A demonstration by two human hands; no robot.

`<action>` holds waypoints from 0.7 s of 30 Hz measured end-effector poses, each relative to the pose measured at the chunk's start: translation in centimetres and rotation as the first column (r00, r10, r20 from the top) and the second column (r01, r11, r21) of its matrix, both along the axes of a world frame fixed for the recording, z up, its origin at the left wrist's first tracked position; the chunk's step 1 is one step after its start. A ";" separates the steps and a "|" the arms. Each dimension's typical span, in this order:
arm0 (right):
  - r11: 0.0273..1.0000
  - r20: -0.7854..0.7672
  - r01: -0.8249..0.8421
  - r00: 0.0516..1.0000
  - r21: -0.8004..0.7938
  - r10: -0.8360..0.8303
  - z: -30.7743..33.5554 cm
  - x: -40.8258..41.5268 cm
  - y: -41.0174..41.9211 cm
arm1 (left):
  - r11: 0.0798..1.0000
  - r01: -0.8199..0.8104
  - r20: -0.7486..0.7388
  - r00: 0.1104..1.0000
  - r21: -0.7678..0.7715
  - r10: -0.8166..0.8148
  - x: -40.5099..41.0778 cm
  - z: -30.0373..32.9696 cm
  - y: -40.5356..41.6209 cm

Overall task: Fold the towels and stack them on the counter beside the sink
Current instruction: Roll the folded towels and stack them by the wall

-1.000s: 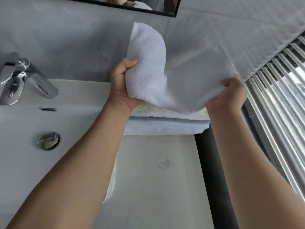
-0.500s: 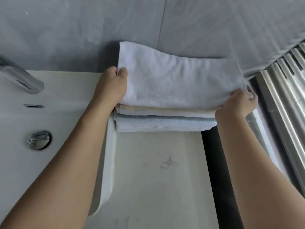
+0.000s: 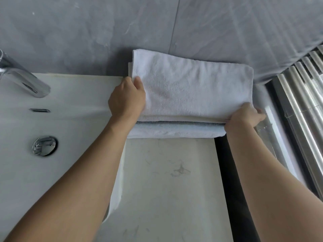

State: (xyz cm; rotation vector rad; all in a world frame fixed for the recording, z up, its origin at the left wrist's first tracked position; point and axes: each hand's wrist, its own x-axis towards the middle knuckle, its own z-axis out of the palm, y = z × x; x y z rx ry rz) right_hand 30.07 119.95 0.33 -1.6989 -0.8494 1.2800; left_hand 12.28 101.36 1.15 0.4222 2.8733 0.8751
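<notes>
— Lowered onto the pile since a second ago, is the white towel (image 3: 192, 86)?

— Yes. Before, it was held up in front of the wall with one corner curled over; now it is laid flat on top of the stack of towels (image 3: 174, 130), and its far edge is pushed close to the grey wall (image 3: 87, 32).

— How is it held?

— Its left edge is gripped by the left hand (image 3: 126, 97), with the thumb laid on top of the cloth and the fingers hidden below the edge. Its near right corner is pinched by the right hand (image 3: 244, 116), whose fingers are curled round the edge; how far under the fingers reach cannot be told.

— What is seen under it?

— A cream layer, then a thin grey-blue layer, then a pale blue towel at the bottom, all folded and lined up along the near side.

— And where is the stack placed?

— It is set on the marble counter (image 3: 166, 189), at the back, just beside the white sink (image 3: 70, 123) on the left. A chrome tap (image 3: 26, 81) and a drain plug (image 3: 45, 145) are seen in the sink area. Metal slats (image 3: 300, 105) are seen at the right, past a dark gap along the counter's edge.
</notes>
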 end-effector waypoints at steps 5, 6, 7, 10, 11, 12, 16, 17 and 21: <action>0.965 -0.045 0.130 0.989 -0.228 -0.144 -0.2 -1.8 -1.4 | 1.000 -0.023 0.006 1.000 -0.015 0.023 -0.5 -0.3 0.0; 0.947 -0.077 0.137 0.983 -0.291 -0.166 0.0 -2.2 -2.0 | 0.999 -0.033 0.025 0.999 0.018 0.033 -0.5 -0.3 0.0; 0.936 -0.081 0.124 0.984 -0.328 -0.159 -0.1 -2.6 -2.7 | 0.997 -0.047 0.067 0.997 0.069 0.042 -0.6 -0.4 0.1; 0.908 -0.099 0.076 0.987 -0.411 -0.128 0.0 -3.9 -5.0 | 0.969 -0.118 0.342 0.939 0.217 0.038 -1.6 -0.5 0.4; 0.885 -0.115 0.080 0.982 -0.458 -0.149 -0.4 -4.1 -5.5 | 0.948 -0.165 0.479 0.878 0.272 0.015 -2.0 -0.1 0.4; 0.862 -0.145 0.066 0.977 -0.502 -0.159 -0.1 -4.6 -6.0 | 0.928 -0.202 0.600 0.800 0.313 -0.029 -2.3 0.6 0.4; 0.854 -0.365 -0.162 0.930 -0.494 -0.035 -0.4 -5.4 -7.6 | 0.938 -0.109 0.757 0.623 0.330 -0.194 -3.5 3.3 1.2; 0.855 -0.410 -0.221 0.912 -0.469 0.011 -0.4 -5.6 -8.1 | 0.936 -0.097 0.755 0.621 0.340 -0.210 -3.8 3.7 1.6; 0.782 -0.362 -0.120 0.921 -0.612 -0.142 -0.2 -7.0 -9.4 | 0.909 -0.181 0.735 0.656 0.375 -0.173 -4.9 3.7 3.7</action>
